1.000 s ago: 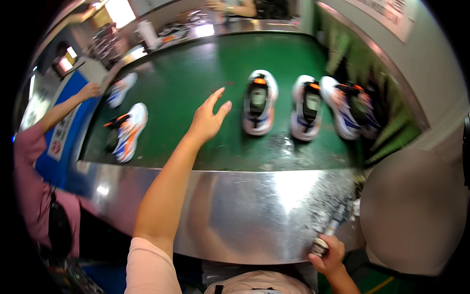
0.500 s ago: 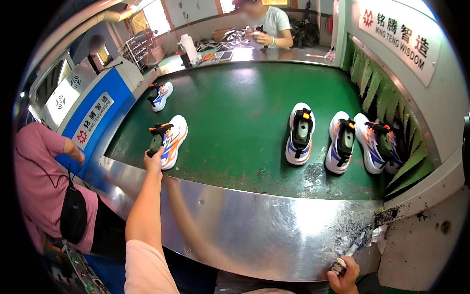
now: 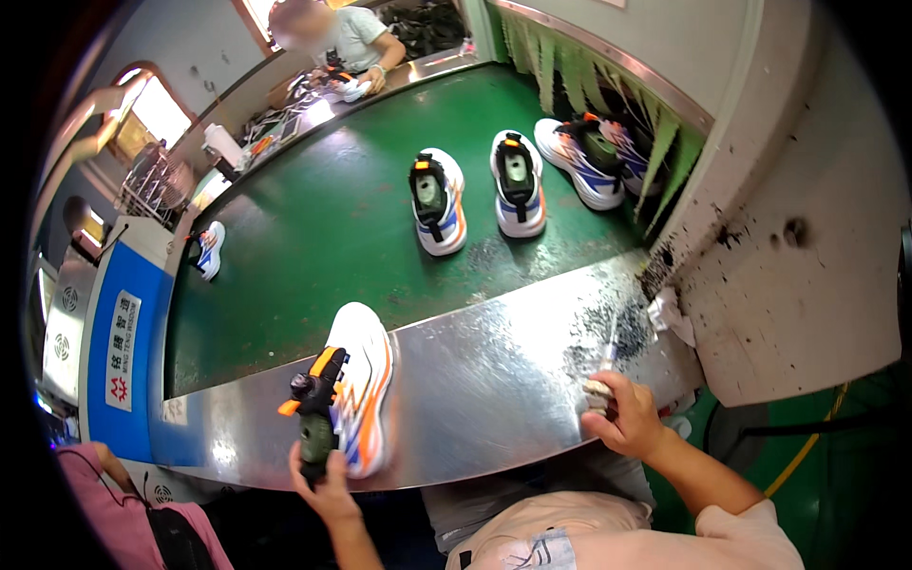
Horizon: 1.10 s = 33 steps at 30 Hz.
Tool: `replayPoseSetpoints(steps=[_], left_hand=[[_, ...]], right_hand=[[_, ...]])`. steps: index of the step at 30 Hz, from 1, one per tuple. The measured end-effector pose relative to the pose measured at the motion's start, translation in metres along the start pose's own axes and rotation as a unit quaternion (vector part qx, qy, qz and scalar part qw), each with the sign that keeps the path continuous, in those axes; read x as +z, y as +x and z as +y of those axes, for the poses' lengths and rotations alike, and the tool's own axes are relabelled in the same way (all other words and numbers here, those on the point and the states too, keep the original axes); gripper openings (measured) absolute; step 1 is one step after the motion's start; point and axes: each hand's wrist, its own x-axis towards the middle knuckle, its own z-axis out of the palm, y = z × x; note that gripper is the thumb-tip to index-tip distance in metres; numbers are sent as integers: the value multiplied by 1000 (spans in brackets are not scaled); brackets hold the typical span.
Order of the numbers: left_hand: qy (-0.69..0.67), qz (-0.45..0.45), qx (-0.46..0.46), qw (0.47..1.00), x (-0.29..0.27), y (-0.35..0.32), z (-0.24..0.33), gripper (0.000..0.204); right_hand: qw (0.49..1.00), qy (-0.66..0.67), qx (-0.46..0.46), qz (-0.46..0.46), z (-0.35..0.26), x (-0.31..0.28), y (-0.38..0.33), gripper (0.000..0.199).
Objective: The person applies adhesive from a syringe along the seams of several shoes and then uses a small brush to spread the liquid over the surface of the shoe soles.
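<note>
My left hand (image 3: 328, 489) grips the heel end of a white, orange and blue sneaker (image 3: 369, 380) with a dark green shoe last (image 3: 317, 439) inside it. The sneaker is held over the metal ledge, toe pointing away from me and sole edge to the right. Low over the ledge's right part, my right hand (image 3: 629, 418) is closed on a slim, pale pen-like tool with a lumpy beige grip (image 3: 597, 394). Its thin whitish shaft (image 3: 609, 351) points away, toward black smudges on the metal. Its exact kind is too blurred to tell.
Several similar sneakers stand on the green conveyor belt (image 3: 313, 237), some by the green strip curtain (image 3: 551, 71) of a machine at right. One sneaker (image 3: 210, 250) lies far left. A blue and white machine (image 3: 128, 332) is at left. Co-workers are at far side and lower left.
My left hand has lifted the sneaker off the belt and brought it nearer, over the metal ledge. My view has turned rightward. My right hand still holds the tool by the ledge.
</note>
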Motion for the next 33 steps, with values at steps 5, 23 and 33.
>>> replayPoseSetpoints(steps=[5,23,33], left_hand=[[43,-299,-20,953,37,-69,92,69],[217,-415,435,769,79,-16,125,36],[184,-375,406,813,54,-39,106,24]], right_hand=[[988,87,121,-47,-17,-4,-6,46],[926,265,265,-45,-33,-33,-2,35],[978,78,174,-87,-44,-21,4,35]])
